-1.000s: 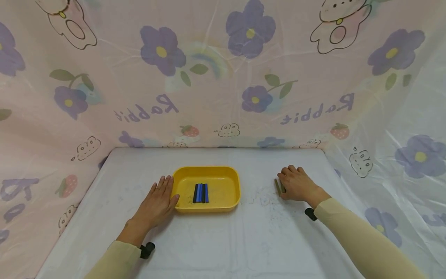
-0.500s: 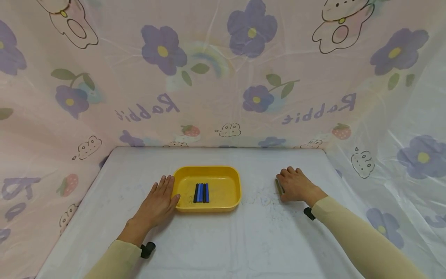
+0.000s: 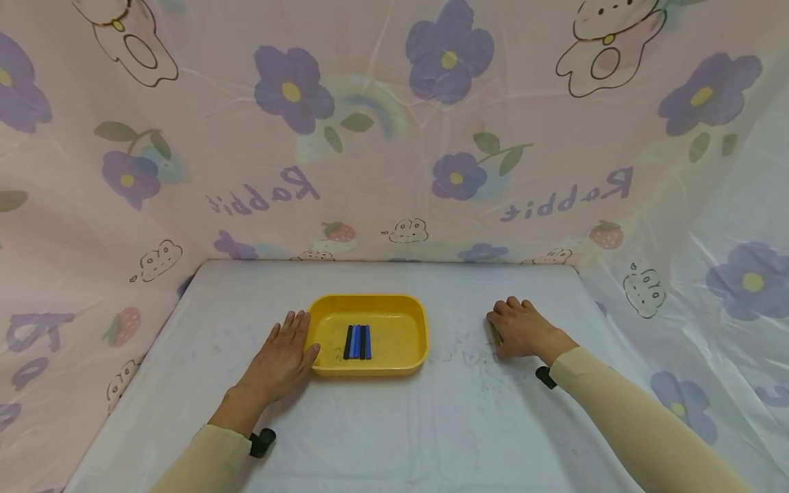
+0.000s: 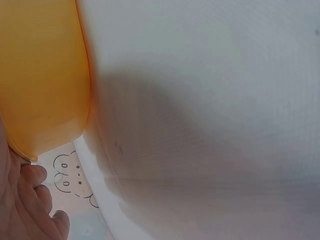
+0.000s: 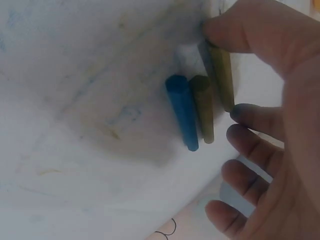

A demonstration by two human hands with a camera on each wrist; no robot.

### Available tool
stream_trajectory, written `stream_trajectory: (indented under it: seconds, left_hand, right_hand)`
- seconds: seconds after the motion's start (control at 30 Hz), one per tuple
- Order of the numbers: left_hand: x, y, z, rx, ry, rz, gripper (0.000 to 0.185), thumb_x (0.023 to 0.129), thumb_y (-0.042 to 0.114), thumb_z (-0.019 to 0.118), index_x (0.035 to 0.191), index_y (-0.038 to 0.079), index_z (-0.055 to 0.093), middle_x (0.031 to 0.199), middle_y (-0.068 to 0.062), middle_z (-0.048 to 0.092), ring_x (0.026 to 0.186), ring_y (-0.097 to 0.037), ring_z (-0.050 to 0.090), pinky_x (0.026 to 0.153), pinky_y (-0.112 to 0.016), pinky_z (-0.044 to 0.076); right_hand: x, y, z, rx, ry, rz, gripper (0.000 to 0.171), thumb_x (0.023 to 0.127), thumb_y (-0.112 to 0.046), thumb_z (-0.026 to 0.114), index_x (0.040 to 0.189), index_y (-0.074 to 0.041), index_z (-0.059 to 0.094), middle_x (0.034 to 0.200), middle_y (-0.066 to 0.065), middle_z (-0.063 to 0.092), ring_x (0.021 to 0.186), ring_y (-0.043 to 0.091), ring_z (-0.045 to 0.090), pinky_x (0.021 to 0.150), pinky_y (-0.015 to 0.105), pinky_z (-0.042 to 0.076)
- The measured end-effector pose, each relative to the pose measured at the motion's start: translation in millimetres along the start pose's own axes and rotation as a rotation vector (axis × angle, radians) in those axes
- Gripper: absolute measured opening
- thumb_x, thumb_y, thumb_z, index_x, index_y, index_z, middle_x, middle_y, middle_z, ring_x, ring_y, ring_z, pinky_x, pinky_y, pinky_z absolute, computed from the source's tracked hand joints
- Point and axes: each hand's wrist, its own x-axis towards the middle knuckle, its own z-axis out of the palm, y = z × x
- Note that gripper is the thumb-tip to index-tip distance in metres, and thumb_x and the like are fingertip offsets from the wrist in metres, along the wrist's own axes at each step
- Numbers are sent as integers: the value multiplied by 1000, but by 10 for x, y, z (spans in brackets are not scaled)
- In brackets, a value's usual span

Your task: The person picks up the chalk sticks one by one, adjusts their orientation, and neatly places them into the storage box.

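My left hand [image 3: 280,359] lies with straight fingers along the left side of a yellow tray [image 3: 394,370], thumb at its near corner. Inside the tray, several black and blue crayons [image 3: 357,342] stand side by side in a row. To the right, my right hand [image 3: 524,330] reaches down to the table and covers most of what is there. The right wrist view shows its thumb and index fingertip pinching the two ends of an olive crayon [image 5: 223,77]. Beside that lie a second olive crayon [image 5: 203,107] and a blue crayon [image 5: 182,112], outside the pinch.
A white cloth [image 3: 394,431] with coloured crayon smudges covers the table. Behind it and at both sides hangs a pink curtain [image 3: 370,150] printed with flowers and rabbits. Black wrist cameras, including the left one [image 3: 263,443], sit under both wrists.
My right hand has shifted slightly left over the olive crayons. Two showed apart beside it earlier; now only a sliver shows in the head view. My left hand and the tray stay put.
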Motion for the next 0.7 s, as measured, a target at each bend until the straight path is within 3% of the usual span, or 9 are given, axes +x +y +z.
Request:
stream_trajectory:
  seconds: [0.4, 0.57, 0.7]
  left_hand:
    - [-4, -6, 14, 6, 5, 5, 74, 115, 43, 39, 165, -6, 17, 173, -23, 22, 162, -41, 16, 131, -60, 17]
    - [1, -6, 22, 1, 13, 7, 74, 114, 42, 39, 165, -6, 18, 173, -24, 23, 162, -41, 17, 131, -60, 17]
    - [3, -8, 28, 1, 14, 6, 74, 115, 42, 39, 166, -6, 17, 173, -24, 22, 162, -42, 17, 131, -60, 17]
  right_hand:
    - [10, 20, -31, 21, -27, -17, 67, 81, -36, 86, 135, -3, 65, 133, 15, 61, 117, 36, 53, 97, 58, 47]
    - [29, 25, 0, 12, 13, -23, 67, 80, -39, 88, 131, -2, 65, 129, 16, 61, 113, 36, 53, 95, 58, 47]
    - [58, 22, 50, -38, 102, -20, 70, 79, -47, 87, 125, -1, 61, 118, 15, 61, 105, 34, 53, 89, 53, 48]
